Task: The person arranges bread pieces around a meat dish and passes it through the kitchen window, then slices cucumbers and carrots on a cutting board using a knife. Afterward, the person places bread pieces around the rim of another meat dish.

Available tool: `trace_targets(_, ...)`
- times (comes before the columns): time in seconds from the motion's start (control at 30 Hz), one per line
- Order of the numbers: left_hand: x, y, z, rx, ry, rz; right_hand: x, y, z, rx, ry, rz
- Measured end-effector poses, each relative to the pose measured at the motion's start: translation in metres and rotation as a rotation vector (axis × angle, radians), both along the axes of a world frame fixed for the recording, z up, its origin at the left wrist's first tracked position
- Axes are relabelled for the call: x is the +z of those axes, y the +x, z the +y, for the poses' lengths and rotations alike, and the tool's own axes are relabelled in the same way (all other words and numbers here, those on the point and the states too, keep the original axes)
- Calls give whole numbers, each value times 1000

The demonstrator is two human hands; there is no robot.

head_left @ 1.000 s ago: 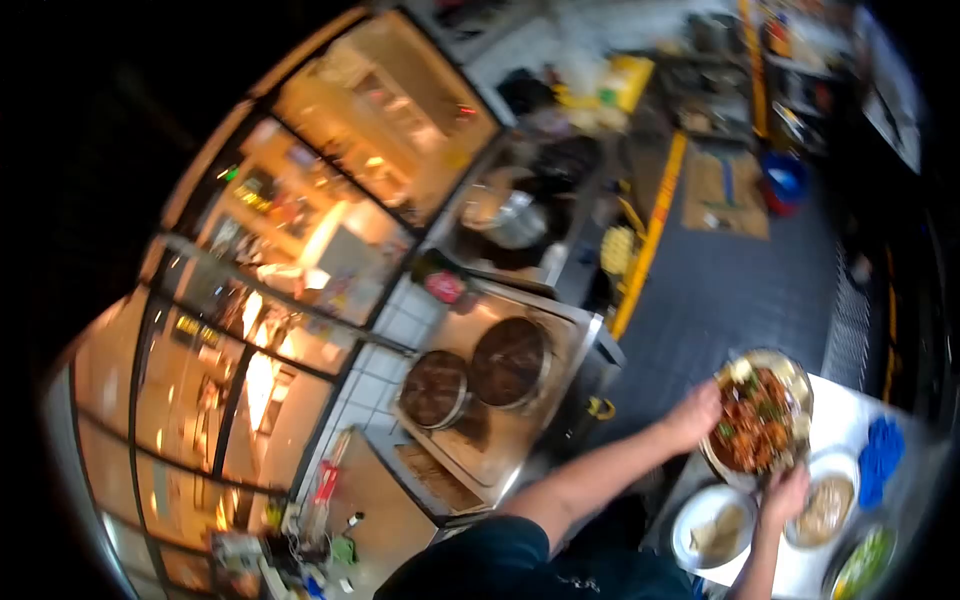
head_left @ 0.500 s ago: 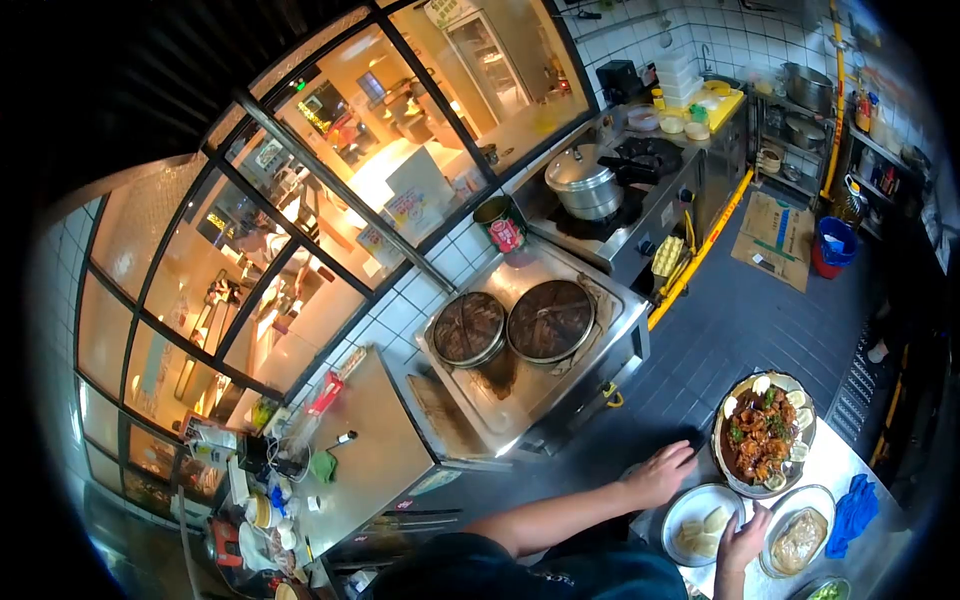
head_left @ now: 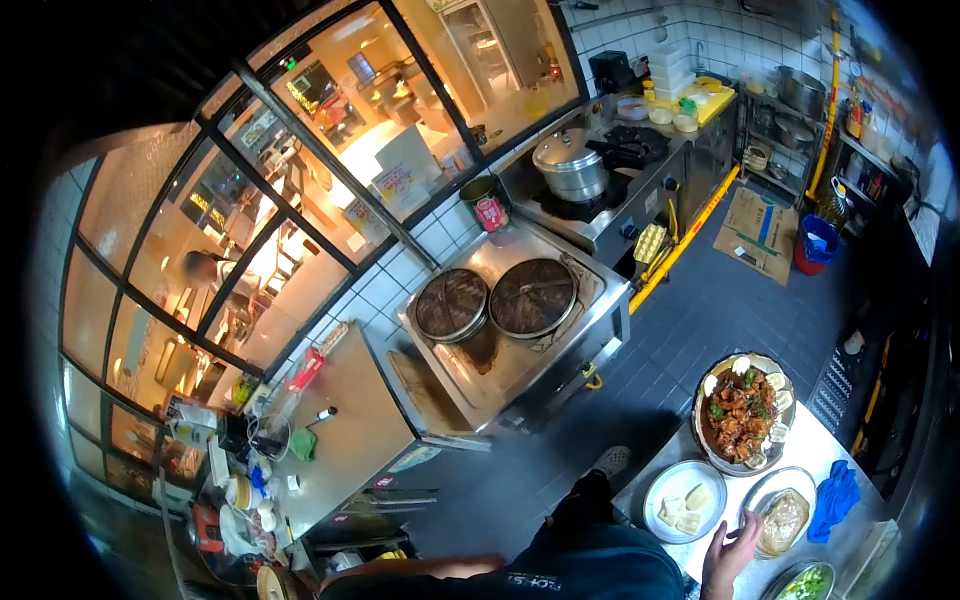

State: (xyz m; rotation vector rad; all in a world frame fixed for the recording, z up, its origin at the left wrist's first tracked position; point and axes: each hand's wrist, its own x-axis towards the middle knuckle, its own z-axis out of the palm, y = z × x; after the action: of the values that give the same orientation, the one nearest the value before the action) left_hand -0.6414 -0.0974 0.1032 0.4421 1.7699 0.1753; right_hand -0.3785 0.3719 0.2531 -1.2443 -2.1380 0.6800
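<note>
My right hand (head_left: 732,556) is low at the right with fingers apart and nothing in it, beside an oval plate (head_left: 752,500) that holds a bagged pale item (head_left: 785,521). To its upper left lies a round white plate (head_left: 657,492) with pale pieces (head_left: 686,508). Above these, a big platter (head_left: 708,445) of glazed brown food (head_left: 745,412) with pale slices round its rim rests at the table's corner. My left forearm (head_left: 420,568) stretches left along the bottom edge; the hand itself does not show.
A blue cloth (head_left: 830,500) and a bowl of chopped greens (head_left: 808,582) share the white table (head_left: 640,478). Left of the floor are a steel counter (head_left: 350,440), two round lidded pans (head_left: 533,298) and a pot (head_left: 572,165) on the stove. A person (head_left: 215,275) stands beyond the window.
Both hands have let go of the platter, which now stands on the table. My left arm has swung far left and its hand has left view. A person has appeared behind the glass.
</note>
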Motion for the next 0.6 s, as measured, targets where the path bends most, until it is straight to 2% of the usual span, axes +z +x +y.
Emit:
trace_targets(0.13,10,-6,-1,82,-35,-5,20,-13,6,111,44,16)
trace_targets(0.27,14,-11,9,183,33,30,6,-21,15,158,104,8)
trace_targets(0.6,24,2,4,286,92,48,20,-48,15,257,51,7)
